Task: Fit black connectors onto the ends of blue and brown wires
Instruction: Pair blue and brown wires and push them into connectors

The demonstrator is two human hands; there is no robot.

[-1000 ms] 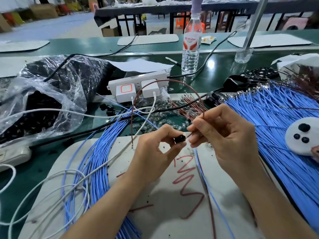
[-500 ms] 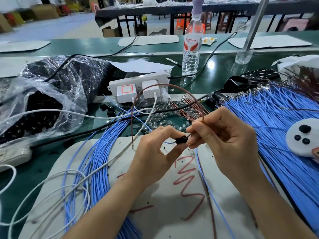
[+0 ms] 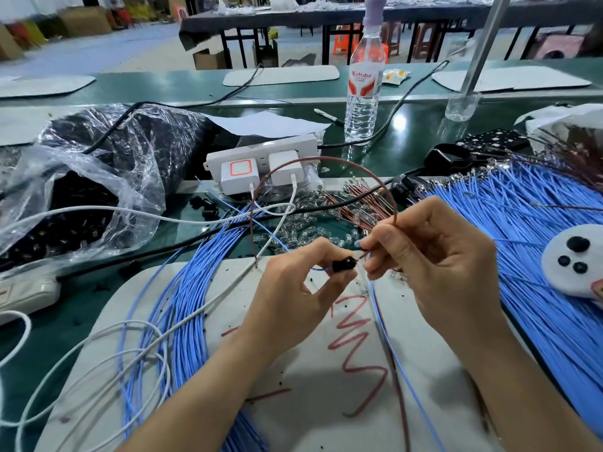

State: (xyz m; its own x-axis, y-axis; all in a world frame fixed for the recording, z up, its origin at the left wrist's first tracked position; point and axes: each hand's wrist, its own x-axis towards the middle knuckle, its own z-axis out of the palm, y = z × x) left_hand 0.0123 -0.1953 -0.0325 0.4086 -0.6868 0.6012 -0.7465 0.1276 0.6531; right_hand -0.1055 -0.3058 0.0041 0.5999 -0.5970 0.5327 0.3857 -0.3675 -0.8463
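A green bench (image 3: 293, 89) in a workshop carries a grey mat (image 3: 293, 402) marked with red scribble. At the left of the frame a clear bag (image 3: 98, 197) holds dark parts, probably spare connectors. A blue bundle (image 3: 182, 321) runs down the mat's left side.

At centre the left hand (image 3: 287, 298) is raised over the mat, thumb and forefinger clamped on the connector (image 3: 343, 264). A second ago no blue showed beside it. Now a short stretch of blue wire (image 3: 321, 269) pokes out at its left, and the tip of the brown wire (image 3: 326, 159) meets its right face, so the insertion looks close to seated.

Just to the right, the right hand (image 3: 440, 265) is curled, its thumb and fingertips pinching the brown wire near its tip, with the rest looping up and over. At far right a blue heap (image 3: 538, 256) fans across the bench.
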